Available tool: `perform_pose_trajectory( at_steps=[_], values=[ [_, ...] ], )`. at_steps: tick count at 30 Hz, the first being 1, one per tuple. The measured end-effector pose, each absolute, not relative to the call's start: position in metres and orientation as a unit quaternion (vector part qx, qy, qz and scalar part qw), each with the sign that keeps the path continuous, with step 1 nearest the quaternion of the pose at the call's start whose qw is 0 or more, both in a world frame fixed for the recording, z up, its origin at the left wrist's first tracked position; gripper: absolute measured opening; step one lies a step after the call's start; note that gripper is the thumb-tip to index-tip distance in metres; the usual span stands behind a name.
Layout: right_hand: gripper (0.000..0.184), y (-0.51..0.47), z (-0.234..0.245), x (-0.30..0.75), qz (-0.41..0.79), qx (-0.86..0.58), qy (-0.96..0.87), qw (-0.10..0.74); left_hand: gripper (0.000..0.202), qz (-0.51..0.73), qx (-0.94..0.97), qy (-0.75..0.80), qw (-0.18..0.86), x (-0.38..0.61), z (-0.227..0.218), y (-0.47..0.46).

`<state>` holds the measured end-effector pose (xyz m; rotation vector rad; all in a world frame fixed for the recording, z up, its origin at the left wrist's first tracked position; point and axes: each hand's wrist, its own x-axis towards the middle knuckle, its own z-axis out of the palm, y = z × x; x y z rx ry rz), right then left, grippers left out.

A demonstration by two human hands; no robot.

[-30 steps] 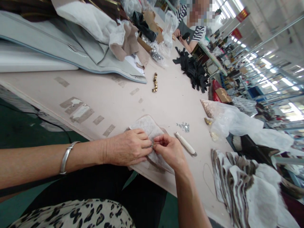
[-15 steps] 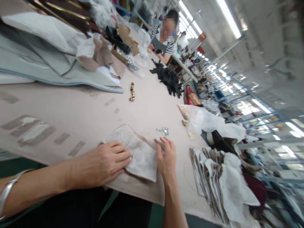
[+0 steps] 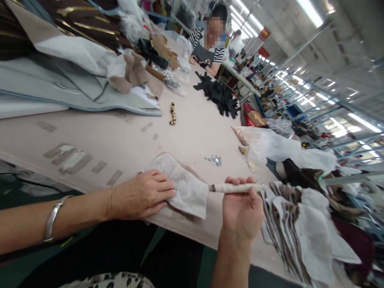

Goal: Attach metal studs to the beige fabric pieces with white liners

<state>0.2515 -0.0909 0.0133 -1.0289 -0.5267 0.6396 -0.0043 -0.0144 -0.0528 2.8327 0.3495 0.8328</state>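
Note:
My left hand [image 3: 150, 195] lies flat with outstretched fingers on a piece of white fleecy fabric [image 3: 190, 196], which has a brownish underside along its edge. A tiny dark spot shows by its fingertips. My right hand [image 3: 242, 212], palm up, grips a slim white stick-like tool [image 3: 232, 187] that looks wrapped, with a brown band near its left end. That end is close to the right edge of the fabric; whether they touch, I cannot tell. Beyond the fabric lies a scatter of small silvery metal pieces [image 3: 214, 160].
Stacked fabric pieces [image 3: 315, 236] stand at the right, beside a clear plastic bag [image 3: 276, 148]. A gold-coloured strip [image 3: 173, 114] and a pile of black strips [image 3: 217, 94] lie farther back. Grey sheets [image 3: 81, 96] cover the left. A co-worker [image 3: 210, 40] sits across the table.
My right hand has moved right, away from the fabric's edge, and turned palm up with the white stick-like tool now in plain sight. My left hand stays on the fabric. The view has shifted slightly.

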Motion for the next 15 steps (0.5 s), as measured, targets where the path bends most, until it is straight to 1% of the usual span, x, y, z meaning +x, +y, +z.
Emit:
perform_pose_trajectory(
  at_steps=[1, 2, 3, 5, 7, 11, 15],
  values=[
    [0.016, -0.091, 0.016, 0.241, 0.352, -0.426, -0.190, 0.812, 0.014, 0.270, 0.952, 0.114, 0.090, -0.005, -0.053, -0.014],
    [0.015, -0.089, 0.016, 0.231, 0.391, -0.398, -0.151, 0.816, 0.014, 0.265, 0.953, 0.113, 0.092, -0.005, -0.054, -0.014],
    [0.024, -0.087, 0.013, 0.221, 0.415, -0.384, -0.123, 0.816, 0.014, 0.264, 0.954, 0.113, 0.091, -0.005, -0.055, -0.014],
    [0.048, -0.080, 0.002, 0.206, 0.433, -0.380, -0.104, 0.811, 0.016, 0.261, 0.955, 0.110, 0.088, -0.005, -0.055, -0.014],
    [0.060, -0.071, -0.012, 0.198, 0.431, -0.391, -0.123, 0.804, 0.018, 0.256, 0.957, 0.106, 0.086, -0.006, -0.056, -0.014],
    [0.063, -0.058, -0.031, 0.195, 0.435, -0.405, -0.180, 0.784, 0.018, 0.261, 0.956, 0.104, 0.088, -0.006, -0.055, -0.013],
    [0.061, -0.056, -0.033, 0.195, 0.448, -0.393, -0.219, 0.773, 0.015, 0.275, 0.950, 0.109, 0.102, -0.005, -0.054, -0.012]
  ],
)
